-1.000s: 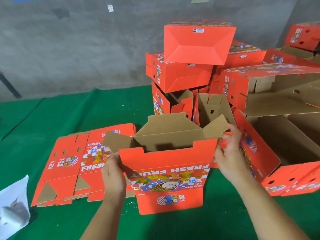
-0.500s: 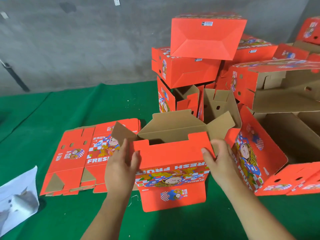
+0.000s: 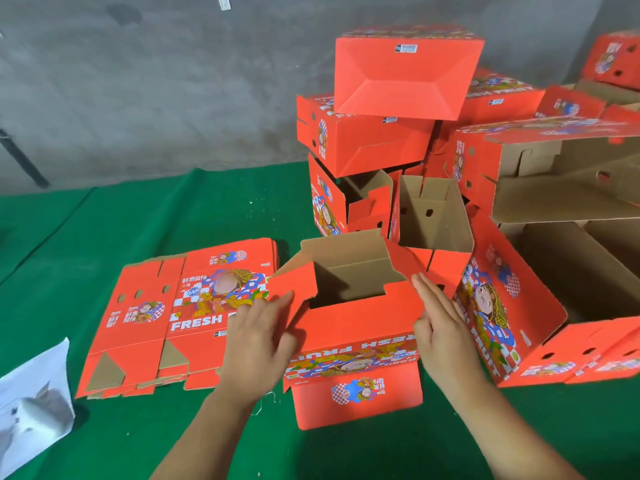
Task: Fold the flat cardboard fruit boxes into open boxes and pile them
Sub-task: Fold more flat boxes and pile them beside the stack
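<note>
A half-folded red fruit box stands in front of me on the green cloth, its brown inside showing and its printed "FRESH FRUIT" side facing me upside down. My left hand presses with straight fingers on the box's left end flap. At the box's right end my right hand lies flat against the right flap, fingers straight. A stack of flat red boxes lies on the cloth to the left. Folded boxes are piled behind.
More open red boxes lie on their sides at the right, brown insides toward me. A white plastic bag lies at the lower left. A grey concrete wall rises behind the green cloth.
Both end flaps have swung inward over the box opening, red sides up. My hands went from holding the box's sides to pressing on the flaps. The view has shifted slightly.
</note>
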Tool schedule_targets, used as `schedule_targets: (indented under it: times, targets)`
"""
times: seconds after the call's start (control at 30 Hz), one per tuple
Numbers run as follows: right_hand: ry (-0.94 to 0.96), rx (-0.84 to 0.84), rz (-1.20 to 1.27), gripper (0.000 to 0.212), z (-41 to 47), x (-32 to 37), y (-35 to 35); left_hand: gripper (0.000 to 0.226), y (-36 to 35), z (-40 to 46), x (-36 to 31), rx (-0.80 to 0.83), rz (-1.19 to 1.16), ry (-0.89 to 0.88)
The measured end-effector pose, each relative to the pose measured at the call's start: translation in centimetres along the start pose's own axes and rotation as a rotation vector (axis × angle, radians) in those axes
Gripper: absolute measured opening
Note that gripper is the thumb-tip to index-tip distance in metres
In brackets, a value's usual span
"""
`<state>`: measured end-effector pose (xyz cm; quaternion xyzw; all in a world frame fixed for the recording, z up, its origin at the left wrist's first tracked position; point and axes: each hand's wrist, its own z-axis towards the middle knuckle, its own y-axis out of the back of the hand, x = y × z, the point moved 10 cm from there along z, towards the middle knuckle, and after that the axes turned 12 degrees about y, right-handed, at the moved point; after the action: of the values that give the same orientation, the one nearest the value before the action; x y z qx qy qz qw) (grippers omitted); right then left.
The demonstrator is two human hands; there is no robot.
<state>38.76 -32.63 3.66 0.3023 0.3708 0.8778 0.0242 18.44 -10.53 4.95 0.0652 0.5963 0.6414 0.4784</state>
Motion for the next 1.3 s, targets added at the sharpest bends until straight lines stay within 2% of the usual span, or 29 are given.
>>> schedule_targets:
  times: [0.13,0.27,0.33,0.43,0.57,0.63,0.77,0.83,0.87,0.93,0.97,1.07,1.17,1.23,1.3]
  targets:
    - [0.006,-0.037,0.022,0.065,-0.6,0.3,0.2,0.043,-1.5,1.3,-1.0,0.067,-0.025,-0.011]
    - [0.031,-0.042,0.030,0.067,-1.0,0.1,-0.1,0.074,-2.6,4.4,-0.6,0.060,0.188,0.155]
    - [0.062,-0.039,0.019,0.060,-1.1,0.2,-0.5,0.082,-2.7,5.8,-0.3,0.056,0.283,0.213]
    - [0.062,-0.067,0.036,0.044,-0.9,0.0,-0.5,0.072,-2.5,7.1,0.1,-0.001,0.241,0.263]
    - [0.036,-0.028,-0.012,0.034,-0.2,0.1,-0.5,0.075,-2.8,6.2,0.5,-0.002,0.109,0.347]
    - [-0.004,-0.003,-0.049,0.030,0.7,-0.2,-0.2,0.059,-2.9,5.8,0.3,0.006,-0.009,0.326]
    - [-0.185,0.045,-0.001,0.051,4.8,-2.2,0.0,0.053,-3.7,5.2,0.6,0.148,-0.309,0.316]
    - [-0.323,0.197,0.090,0.061,5.9,-3.3,-2.2,0.052,-4.4,5.2,0.4,0.234,-0.509,0.316]
    - [-0.343,0.314,0.082,0.068,6.1,-3.3,-3.5,0.054,-4.6,5.2,0.2,0.242,-0.533,0.297]
    - [-0.295,0.489,-0.034,0.084,6.2,-3.1,-5.4,0.060,-4.5,5.3,0.1,0.173,-0.341,0.252]
    - [-0.293,0.514,-0.086,0.087,6.3,-3.2,-5.7,0.068,-4.6,5.3,0.0,0.138,-0.222,0.240]
    - [-0.360,0.499,-0.251,0.087,6.6,-3.8,-5.8,0.090,-6.0,5.3,-0.2,0.171,-0.012,0.315]
    - [-0.333,0.492,-0.382,0.088,6.5,-3.3,-5.8,0.083,-6.3,5.3,-0.2,0.206,0.078,0.367]
    - [-0.308,0.488,-0.335,0.087,6.2,-3.2,-5.8,0.072,-5.7,5.3,0.3,0.161,-0.107,0.398]
    - [-0.372,0.480,-0.207,0.082,5.6,-3.9,-5.4,0.069,-5.2,4.7,2.0,0.138,-0.424,0.579]
